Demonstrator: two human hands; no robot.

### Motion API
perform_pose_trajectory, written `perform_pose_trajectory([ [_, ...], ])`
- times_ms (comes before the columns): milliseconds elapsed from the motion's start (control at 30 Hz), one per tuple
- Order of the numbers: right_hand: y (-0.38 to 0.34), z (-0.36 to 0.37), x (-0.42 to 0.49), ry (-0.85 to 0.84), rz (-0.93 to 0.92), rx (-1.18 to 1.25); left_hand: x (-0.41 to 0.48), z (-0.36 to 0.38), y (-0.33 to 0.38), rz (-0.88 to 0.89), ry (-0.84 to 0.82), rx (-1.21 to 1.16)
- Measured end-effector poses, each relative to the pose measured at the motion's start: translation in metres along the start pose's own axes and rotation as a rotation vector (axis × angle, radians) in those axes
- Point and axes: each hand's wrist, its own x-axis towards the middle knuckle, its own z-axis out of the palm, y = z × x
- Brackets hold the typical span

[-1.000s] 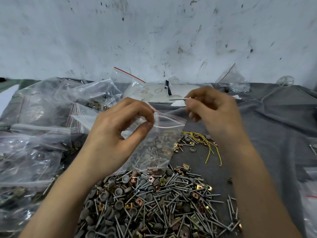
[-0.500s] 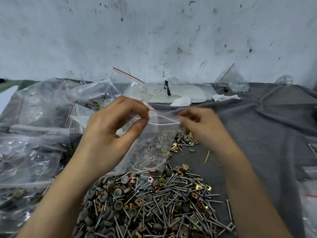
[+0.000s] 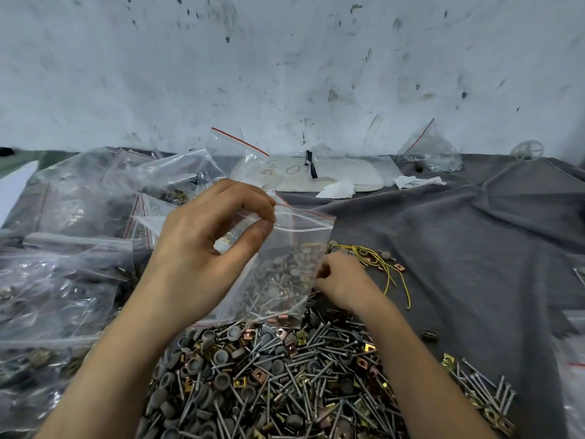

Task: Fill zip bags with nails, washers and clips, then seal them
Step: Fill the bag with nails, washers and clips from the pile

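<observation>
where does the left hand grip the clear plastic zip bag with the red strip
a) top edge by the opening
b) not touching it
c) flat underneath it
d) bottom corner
a: the left hand pinches the clear plastic zip bag at its top edge between thumb and fingers, and the bag hangs down over the pile of nails, washers and clips.

Grey cloth (image 3: 459, 248) lies open on the right; filled bags (image 3: 63, 280) crowd the left.

A scuffed, dark-flecked white wall (image 3: 285, 58) rises behind a table draped in wrinkled grey cloth (image 3: 474, 248).
</observation>
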Motion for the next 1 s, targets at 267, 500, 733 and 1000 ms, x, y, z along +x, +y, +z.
perform_pose_trajectory([
  [267,-0.041,-0.089,-0.052,0.449,-0.397,0.798,-0.001,0.003,0.002,-0.003,-0.024,-0.003],
  [500,-0.061,-0.091,-0.074,0.372,-0.507,0.407,-0.001,0.005,0.003,0.013,-0.024,-0.007],
  [733,-0.036,-0.085,-0.047,0.380,-0.370,0.701,-0.001,0.004,0.002,-0.004,-0.003,-0.022],
  [1000,0.011,-0.015,-0.001,-0.063,-0.065,-0.013,0.000,0.002,0.002,-0.002,0.004,-0.006],
])
